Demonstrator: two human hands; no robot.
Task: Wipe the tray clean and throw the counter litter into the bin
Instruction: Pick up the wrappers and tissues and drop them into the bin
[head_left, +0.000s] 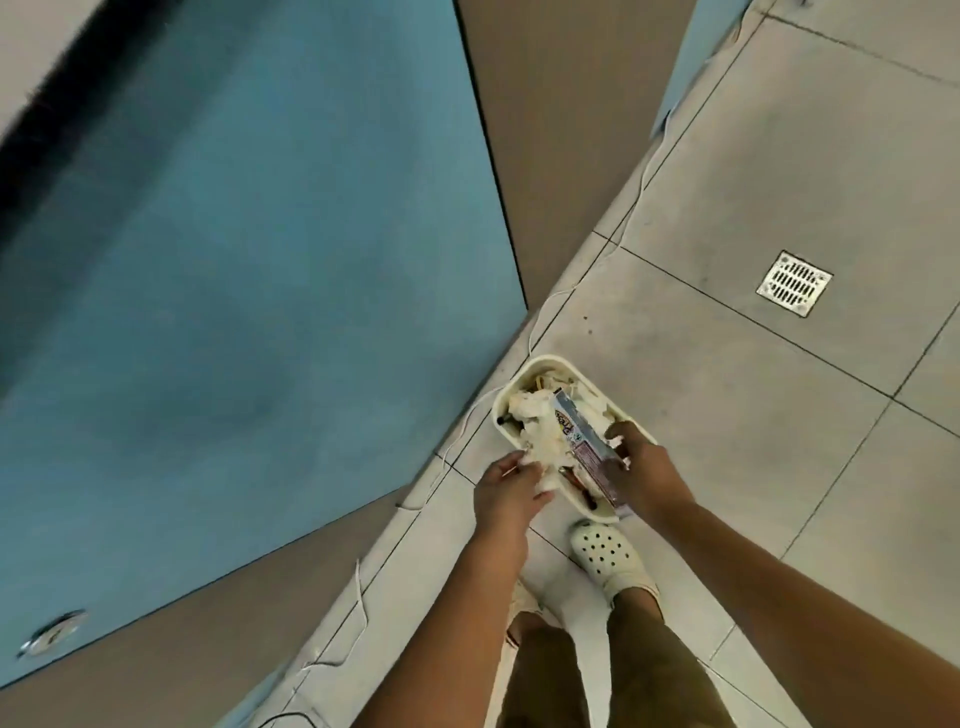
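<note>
Two hands were at the bin (519, 382) at this moment, which put the litter half of the task close to its end. The bin, a small cream tub with rounded corners, stood on the tiled floor (727, 395) just beside the foot of the blue cabinet panel (249, 249) and directly ahead of the person's pale perforated clog (608, 556). It was heaped above its rim with crumpled white tissue (540, 431) and darker scraps. The left hand (506, 491), at about seven o'clock of the bin, had its fingers curled round a wad of that tissue, either pressing it down or about to let it go; which of the two could not be told. The right hand (641, 470), at about five o'clock, grasped the near end of a flat printed carton (582, 434) that lay slanted across the heap, its far end pointing toward twelve o'clock. Judging from this, the litter had been carried over and was going in, though neither piece had been released yet, and the bin looked full enough that things might slide off. No tray and no desk were in view, so whether the wiping was done could not be said. A metal floor drain (794, 283) lay well apart at two o'clock, and a thin white cable (540, 312) ran along the cabinet's base.
</note>
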